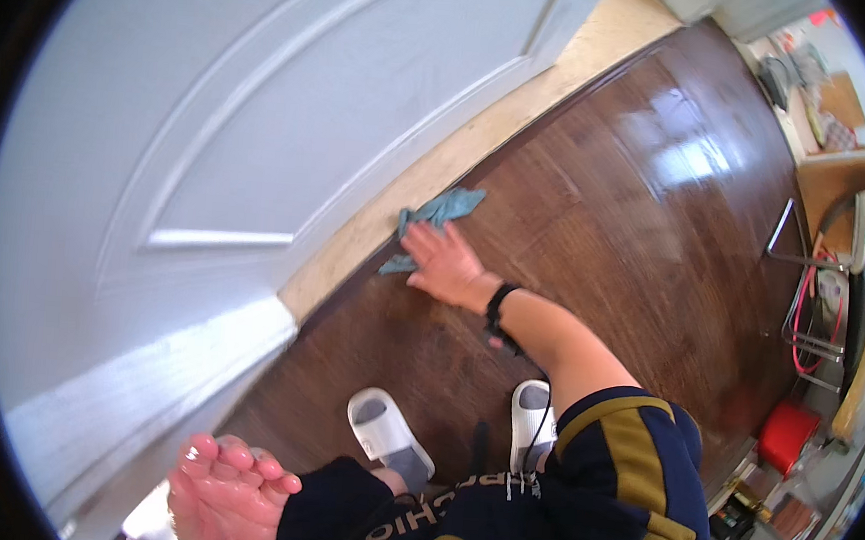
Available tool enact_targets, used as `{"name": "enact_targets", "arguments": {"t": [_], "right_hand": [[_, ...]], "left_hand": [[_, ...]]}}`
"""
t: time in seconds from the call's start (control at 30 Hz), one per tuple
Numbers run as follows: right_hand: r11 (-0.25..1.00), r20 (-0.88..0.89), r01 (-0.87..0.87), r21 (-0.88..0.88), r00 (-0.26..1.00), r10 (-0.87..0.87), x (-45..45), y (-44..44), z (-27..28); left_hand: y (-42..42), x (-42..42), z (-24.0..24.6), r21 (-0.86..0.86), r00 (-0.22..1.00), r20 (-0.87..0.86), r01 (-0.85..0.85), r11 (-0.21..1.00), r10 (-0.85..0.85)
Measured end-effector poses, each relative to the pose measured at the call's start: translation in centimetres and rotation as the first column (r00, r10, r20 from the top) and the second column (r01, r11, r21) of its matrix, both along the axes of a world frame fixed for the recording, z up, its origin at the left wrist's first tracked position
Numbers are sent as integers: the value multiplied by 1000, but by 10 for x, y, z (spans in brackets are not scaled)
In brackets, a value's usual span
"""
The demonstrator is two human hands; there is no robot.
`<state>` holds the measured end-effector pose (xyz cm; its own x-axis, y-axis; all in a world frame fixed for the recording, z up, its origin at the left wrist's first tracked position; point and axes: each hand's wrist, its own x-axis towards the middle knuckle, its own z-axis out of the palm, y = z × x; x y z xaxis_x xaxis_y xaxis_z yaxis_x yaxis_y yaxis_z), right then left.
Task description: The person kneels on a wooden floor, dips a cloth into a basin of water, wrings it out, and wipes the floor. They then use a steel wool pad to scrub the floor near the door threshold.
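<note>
My right hand (444, 265) lies palm down over a teal cloth (448, 206) on the dark wood floor (555, 241). Folds of the cloth stick out beyond the fingers and beside the thumb; the part under the palm is hidden. The cloth lies along the edge of a beige stone threshold (374, 243). A black band (500, 305) circles my right wrist. At the lower left my left hand (229, 493) is raised with its bare palm in view, holding nothing, its fingers foreshortened. White slippers (388, 425) are on my feet.
A white panelled door (261, 138) stands along the left, above the threshold. To the right are a metal-legged chair (814, 297), a red container (788, 438) and several small items on a low shelf. Light reflects off the floor farther away.
</note>
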<state>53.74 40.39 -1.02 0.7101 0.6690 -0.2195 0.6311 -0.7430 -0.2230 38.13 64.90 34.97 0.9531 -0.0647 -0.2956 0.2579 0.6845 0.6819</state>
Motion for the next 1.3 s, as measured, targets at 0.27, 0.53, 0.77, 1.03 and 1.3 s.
{"name": "enact_targets", "arguments": {"t": [0.27,0.53,0.77,1.03,1.3], "right_hand": [[825,231,548,139,792,-565,34,-26,-56],[973,-56,87,216,995,-77,-107,136,-22],[898,206,413,150,876,-437,22,0,-41],[994,-48,12,109,999,-7,-136,175,-32],[984,155,158,79,973,-169,-67,87,-37]], "left_hand": [[9,-30,26,56,979,-107,-167,984,172],[18,-34,25,-85,984,-96,-157,984,148],[35,-43,28,-95,980,-82,-191,977,184],[54,-42,27,-38,987,-116,-112,993,107],[61,-55,26,-68,973,-94,-216,974,209]]}}
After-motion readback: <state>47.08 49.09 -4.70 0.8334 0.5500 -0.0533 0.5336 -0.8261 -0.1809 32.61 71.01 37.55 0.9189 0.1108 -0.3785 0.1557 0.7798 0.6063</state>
